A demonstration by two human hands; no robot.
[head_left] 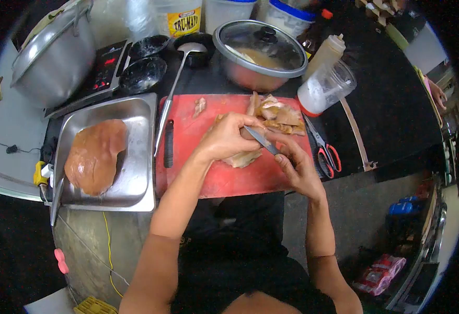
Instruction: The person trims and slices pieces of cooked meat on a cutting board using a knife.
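Over the red cutting board [193,178], my right hand [300,167] grips a small knife [262,140], its blade angled up and left toward my other hand. My left hand [229,137] is closed beside the blade tip; whatever its fingers hold is mostly hidden. Just under it lies a pale piece of meat [242,158]. A pile of brownish cut meat pieces [279,116] sits at the board's far right corner. One small meat scrap [199,107] rests near the far left part of the board.
Left of the board, a steel tray [145,157] holds a large smooth piece of meat [96,157]. A long ladle [172,97] leans from a black bowl [201,55]. Red-handled scissors [323,152] lie right. Behind stand a lidded pot [261,73], a plastic jar [326,89] and a squeeze bottle [329,52].
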